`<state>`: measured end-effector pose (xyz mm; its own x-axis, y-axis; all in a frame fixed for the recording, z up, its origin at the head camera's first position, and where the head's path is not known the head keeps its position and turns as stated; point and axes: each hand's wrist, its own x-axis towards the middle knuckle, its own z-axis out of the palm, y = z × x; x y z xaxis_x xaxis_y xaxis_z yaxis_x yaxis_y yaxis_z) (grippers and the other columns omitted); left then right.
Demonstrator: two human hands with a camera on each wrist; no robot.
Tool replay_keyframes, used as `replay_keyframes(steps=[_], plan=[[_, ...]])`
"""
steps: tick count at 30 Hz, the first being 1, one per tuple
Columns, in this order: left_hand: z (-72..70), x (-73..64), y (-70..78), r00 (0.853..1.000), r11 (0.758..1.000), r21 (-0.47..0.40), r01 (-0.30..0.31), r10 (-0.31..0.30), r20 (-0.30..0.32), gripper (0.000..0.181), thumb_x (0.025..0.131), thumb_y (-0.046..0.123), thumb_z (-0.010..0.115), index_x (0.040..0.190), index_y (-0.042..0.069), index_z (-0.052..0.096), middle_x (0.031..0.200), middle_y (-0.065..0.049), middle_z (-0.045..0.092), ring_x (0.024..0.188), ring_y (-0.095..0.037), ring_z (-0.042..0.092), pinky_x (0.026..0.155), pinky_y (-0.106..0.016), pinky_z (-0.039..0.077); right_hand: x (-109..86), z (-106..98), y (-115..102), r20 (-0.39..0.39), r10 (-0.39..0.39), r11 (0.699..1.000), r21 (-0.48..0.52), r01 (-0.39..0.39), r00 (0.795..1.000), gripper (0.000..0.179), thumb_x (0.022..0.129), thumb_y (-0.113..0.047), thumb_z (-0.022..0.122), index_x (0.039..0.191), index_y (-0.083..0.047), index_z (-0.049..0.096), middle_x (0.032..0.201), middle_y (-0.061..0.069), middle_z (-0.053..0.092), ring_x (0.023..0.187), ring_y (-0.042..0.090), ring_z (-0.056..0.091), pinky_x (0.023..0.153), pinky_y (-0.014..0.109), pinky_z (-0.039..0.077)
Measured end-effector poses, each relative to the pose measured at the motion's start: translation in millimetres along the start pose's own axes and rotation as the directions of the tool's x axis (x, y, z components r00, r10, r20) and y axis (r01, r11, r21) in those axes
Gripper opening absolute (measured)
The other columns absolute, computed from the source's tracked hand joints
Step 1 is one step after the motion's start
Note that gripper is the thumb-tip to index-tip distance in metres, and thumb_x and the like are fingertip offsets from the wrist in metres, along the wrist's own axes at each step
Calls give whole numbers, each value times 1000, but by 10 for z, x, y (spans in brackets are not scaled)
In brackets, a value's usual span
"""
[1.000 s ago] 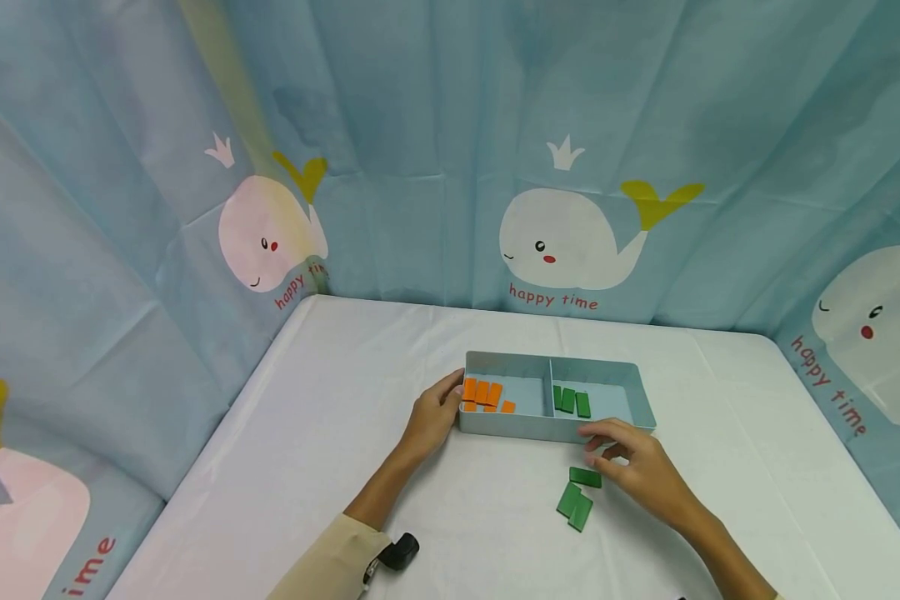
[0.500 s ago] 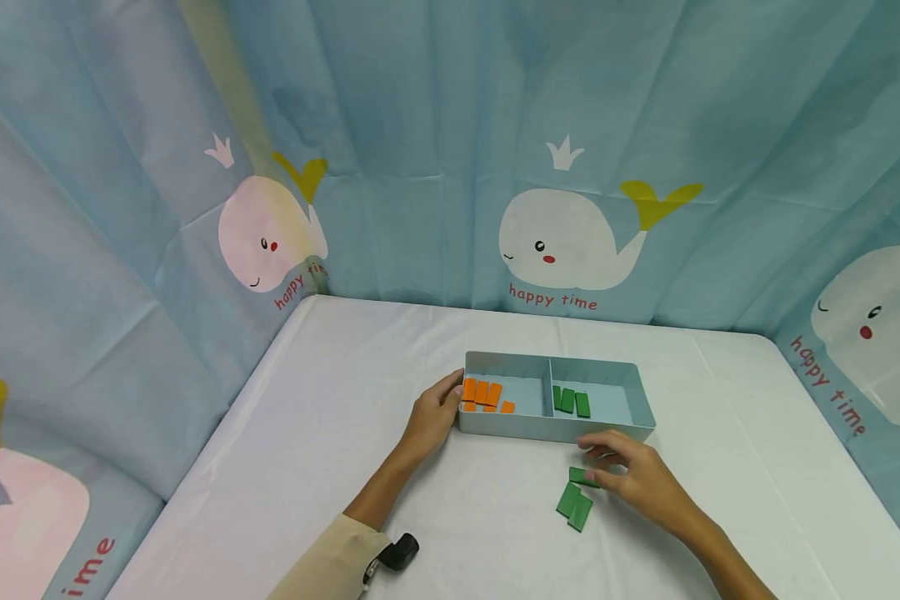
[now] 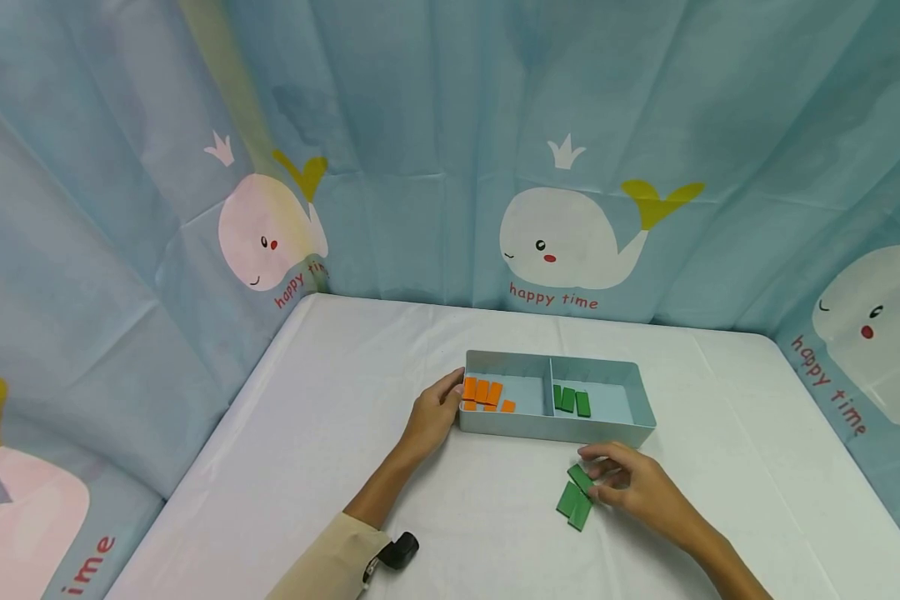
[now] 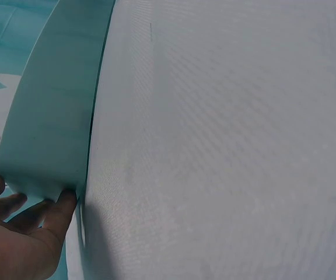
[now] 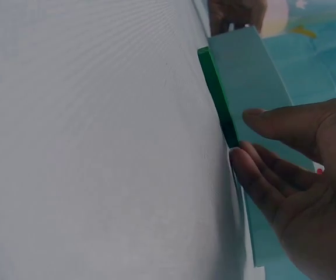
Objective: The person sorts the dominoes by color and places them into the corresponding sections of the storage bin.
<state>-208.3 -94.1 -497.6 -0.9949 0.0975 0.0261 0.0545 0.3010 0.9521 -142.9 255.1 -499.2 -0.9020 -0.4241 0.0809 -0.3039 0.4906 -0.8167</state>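
Observation:
My left hand (image 3: 431, 417) holds the left end of a grey-blue divided box (image 3: 521, 427). In the left wrist view the fingers (image 4: 60, 213) press on the box's end wall (image 4: 48, 116). My right hand (image 3: 633, 483) is in front of the box, fingertips at the near end of a green tile (image 3: 580, 477). The right wrist view has this green tile (image 5: 217, 96) by the fingertips, the thumb held apart from them. Two more green tiles (image 3: 574, 504) lie overlapping beside it. Orange tiles (image 3: 482, 392) sit in the left compartment and green tiles (image 3: 567, 400) in the right.
A white cloth (image 3: 360, 358) covers the table. Blue curtains (image 3: 390, 167) with printed whales hang behind and to the sides. A black device (image 3: 400, 551) is strapped to the left wrist, beside a beige sleeve (image 3: 333, 562).
My right hand has come down from the box's front wall towards the loose tiles. The upper green tile has turned, now slanting. My left hand and the box stay still.

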Motion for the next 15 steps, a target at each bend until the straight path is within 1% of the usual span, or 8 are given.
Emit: replay_keyframes(steps=[3, 7, 10, 13, 15], plan=[[-2, 1, 7, 1000, 1000, 2, 1, -1, -5, 50, 115, 26, 45, 162, 6, 44, 165, -10, 47, 156, -32, 38, 129, -53, 30, -5, -21, 12, 29, 9, 1000, -15, -8, 1000, 52, 87, -9, 86, 135, -12, 68, 122, 6, 70, 97, 13, 70, 78, 25, 61], [-1, 0, 7, 1000, 1000, 4, 1, -1, -13, 49, 115, 25, 45, 161, 6, 45, 164, -11, 48, 156, -33, 38, 129, -54, 30, 22, -51, 28, 86, 11, 1000, 2, -12, 996, 61, 83, -5, 87, 139, -12, 66, 122, 8, 68, 94, 13, 68, 76, 25, 61], [1, -1, 7, 1000, 1000, 3, 3, -2, -15, 49, 115, 26, 45, 161, 7, 45, 164, -10, 48, 156, -32, 38, 129, -53, 30, 57, -66, 35, 131, 20, 1000, 10, -22, 991, 66, 80, -2, 87, 141, -13, 65, 114, 8, 68, 90, 14, 67, 72, 25, 59], [6, 0, 5, 1000, 1000, 0, 1, -1, -12, 50, 115, 27, 45, 161, 7, 45, 164, -10, 48, 156, -32, 38, 129, -53, 30, 84, -70, 41, 160, 26, 1000, -3, -26, 987, 68, 78, -2, 87, 141, -14, 66, 105, 6, 69, 87, 13, 65, 70, 24, 57], [9, 0, 1, 1000, 1000, -1, -1, 1, -11, 50, 115, 27, 45, 161, 6, 44, 164, -10, 48, 156, -32, 39, 129, -53, 31, 91, -64, 47, 166, 18, 1000, -12, -16, 986, 66, 77, 0, 86, 140, -14, 68, 105, 5, 71, 86, 13, 65, 69, 24, 56]])
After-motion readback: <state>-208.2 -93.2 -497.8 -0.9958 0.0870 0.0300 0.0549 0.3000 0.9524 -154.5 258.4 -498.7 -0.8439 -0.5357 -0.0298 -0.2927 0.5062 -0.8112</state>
